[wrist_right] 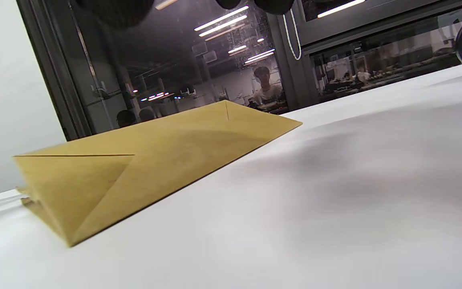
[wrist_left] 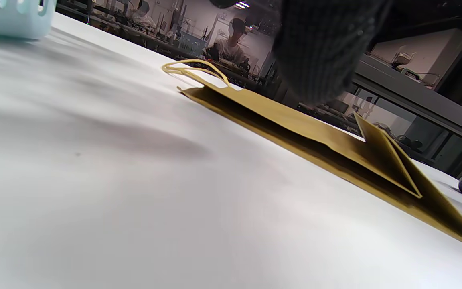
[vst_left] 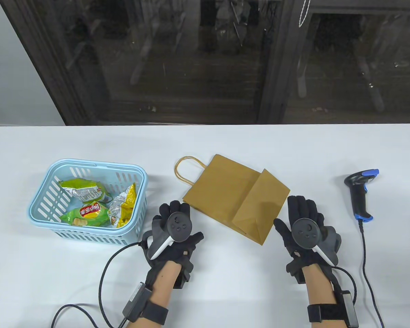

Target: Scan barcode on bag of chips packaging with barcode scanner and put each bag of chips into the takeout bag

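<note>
So here both hands sit low over the white surface, either side of the brown paper takeout bag, and neither has hold of anything. The left hand rests with its fingers stretched forward and relaxed, just short of the bag's near-left edge; the right hand lies the same way, fingers straight, tips close to the bag's right corner. The bag itself is lying flat and folded, its twine handle pointing away toward the window. That is the first snag: nothing will go in until it is opened and stood up, and thin folded paper could slide or tip if it is pulled from one side only. The chip bags are all in the light blue basket at the left, piled on one another, so a barcode may well be facing down or creased, and shiny foil could refuse to read. The barcode scanner lies well off to the right, its cable trailing toward the near edge, where the right wrist could catch it and drag the scanner.
</note>
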A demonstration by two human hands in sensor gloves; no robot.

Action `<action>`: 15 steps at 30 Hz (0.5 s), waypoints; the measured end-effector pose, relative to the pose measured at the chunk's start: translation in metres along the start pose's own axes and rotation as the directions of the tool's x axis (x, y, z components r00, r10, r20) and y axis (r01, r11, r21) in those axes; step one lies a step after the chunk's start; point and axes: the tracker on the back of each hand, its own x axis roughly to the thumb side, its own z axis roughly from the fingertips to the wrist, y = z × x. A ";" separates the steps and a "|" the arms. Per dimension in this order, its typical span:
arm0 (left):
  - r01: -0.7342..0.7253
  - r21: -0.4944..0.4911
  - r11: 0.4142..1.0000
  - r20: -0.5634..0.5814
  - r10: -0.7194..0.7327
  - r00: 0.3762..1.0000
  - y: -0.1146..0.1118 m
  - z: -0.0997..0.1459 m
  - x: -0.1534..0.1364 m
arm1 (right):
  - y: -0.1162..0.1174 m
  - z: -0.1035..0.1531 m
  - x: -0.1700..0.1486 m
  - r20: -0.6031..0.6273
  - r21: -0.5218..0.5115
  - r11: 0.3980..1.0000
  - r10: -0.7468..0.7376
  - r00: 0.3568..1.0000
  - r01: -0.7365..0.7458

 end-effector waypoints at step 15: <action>-0.032 -0.035 0.999 -0.020 0.031 0.999 0.000 -0.007 -0.004 | 0.037 -0.090 -0.021 -0.408 0.267 0.936 -0.105 0.907 0.228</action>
